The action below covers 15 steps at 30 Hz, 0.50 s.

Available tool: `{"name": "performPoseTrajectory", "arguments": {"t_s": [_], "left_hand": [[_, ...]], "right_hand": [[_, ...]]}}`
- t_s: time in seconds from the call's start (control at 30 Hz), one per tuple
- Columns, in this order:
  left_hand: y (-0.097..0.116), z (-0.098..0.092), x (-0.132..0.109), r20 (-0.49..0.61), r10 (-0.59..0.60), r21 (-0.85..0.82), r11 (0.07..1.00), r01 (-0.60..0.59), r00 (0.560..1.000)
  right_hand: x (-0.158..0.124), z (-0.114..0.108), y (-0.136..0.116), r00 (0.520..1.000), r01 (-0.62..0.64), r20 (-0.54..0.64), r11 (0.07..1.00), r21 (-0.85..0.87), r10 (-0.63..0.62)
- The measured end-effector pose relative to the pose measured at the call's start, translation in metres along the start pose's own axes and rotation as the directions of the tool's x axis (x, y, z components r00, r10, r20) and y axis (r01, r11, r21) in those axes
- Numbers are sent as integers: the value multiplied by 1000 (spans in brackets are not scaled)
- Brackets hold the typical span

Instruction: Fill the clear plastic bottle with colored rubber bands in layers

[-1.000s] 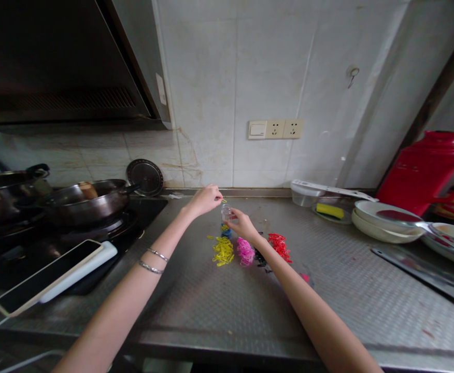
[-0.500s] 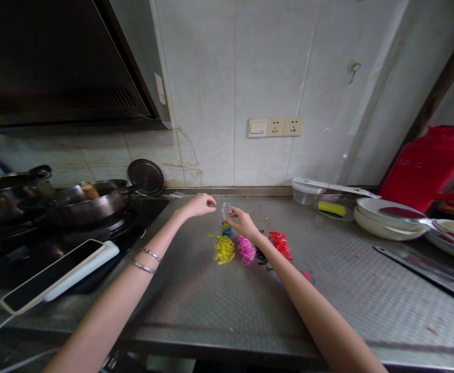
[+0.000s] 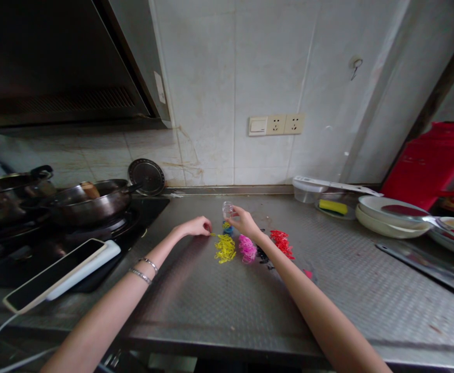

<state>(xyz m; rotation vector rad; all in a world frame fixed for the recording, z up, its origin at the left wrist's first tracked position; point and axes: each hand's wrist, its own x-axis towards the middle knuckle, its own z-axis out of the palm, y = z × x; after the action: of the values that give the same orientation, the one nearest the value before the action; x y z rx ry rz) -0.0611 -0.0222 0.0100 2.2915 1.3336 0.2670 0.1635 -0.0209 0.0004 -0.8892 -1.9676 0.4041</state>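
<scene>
My right hand (image 3: 246, 223) is wrapped round a small clear bottle (image 3: 227, 209), held upright on the counter or just over it. Blue and yellow bits show in the bottle's lower part. At the left edge of a pile of small yellow loops (image 3: 225, 249), my left hand (image 3: 199, 227) pinches what looks like one stray yellow loop (image 3: 212, 234). Beside the yellow pile lie pink loops (image 3: 247, 249), then black ones (image 3: 264, 254), partly hidden by my right forearm, and red ones (image 3: 282, 243).
On the left stand a pan (image 3: 90, 204) on the stove and a phone (image 3: 54, 277) with a cable. To the right are a yellow sponge (image 3: 333, 207), stacked bowls (image 3: 390, 225), a knife-like blade (image 3: 425, 269) and a red thermos (image 3: 431, 160). A tiled wall closes the back.
My left hand has come down from beside the bottle's mouth to the counter, at the edge of the yellow pile. My right hand keeps the bottle in nearly the same place.
</scene>
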Motion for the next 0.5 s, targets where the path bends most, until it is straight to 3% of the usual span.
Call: {"name": "performPoseTrajectory", "arguments": {"t_s": [0.3, 0.4, 0.5], "left_hand": [[1, 7, 2, -13, 50, -8, 999, -51, 999], [13, -8, 0, -74, 69, 10, 998, -69, 995], [38, -35, -3, -191, 138, 66, 990, -128, 972]], "right_hand": [[0, -1, -1, 1000, 22, 10, 1000, 12, -22], [0, 0, -1, 1000, 18, 1, 1000, 8, -18], [0, 0, -1, 1000, 7, 0, 1000, 17, -7]]}}
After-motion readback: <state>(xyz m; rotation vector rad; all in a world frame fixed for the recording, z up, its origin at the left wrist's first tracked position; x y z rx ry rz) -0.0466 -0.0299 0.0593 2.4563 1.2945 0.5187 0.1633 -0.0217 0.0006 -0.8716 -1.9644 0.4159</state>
